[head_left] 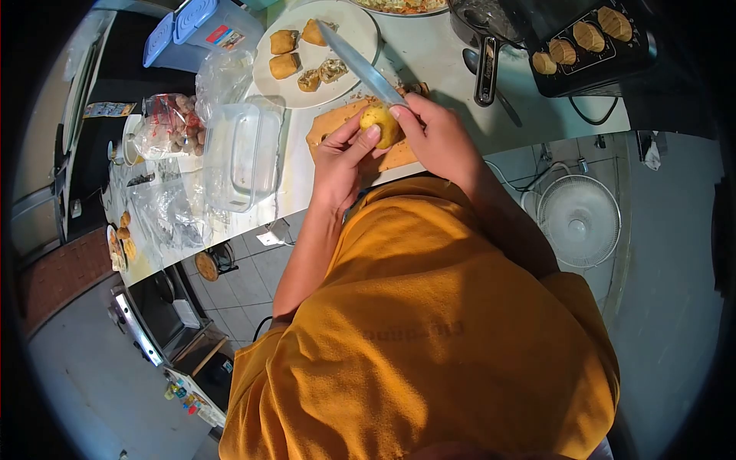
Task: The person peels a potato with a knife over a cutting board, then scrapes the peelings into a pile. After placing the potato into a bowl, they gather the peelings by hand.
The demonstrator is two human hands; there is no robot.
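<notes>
My left hand is closed around a yellow potato with brown specks on its skin. My right hand grips a large kitchen knife, its broad blade pointing up and to the left over the plate. The fingers hide the knife's handle. The right thumb rests on the potato, close to the base of the blade. Under both hands lies a wooden cutting board with dark scraps along its far edge. Just beyond is a white plate bearing several browned pastry pieces, some with filling showing.
On the left stand a clear plastic container, plastic bags and blue-lidded tubs. A dark-handled pan and a black appliance are at the back right. A fan is below the table's right side.
</notes>
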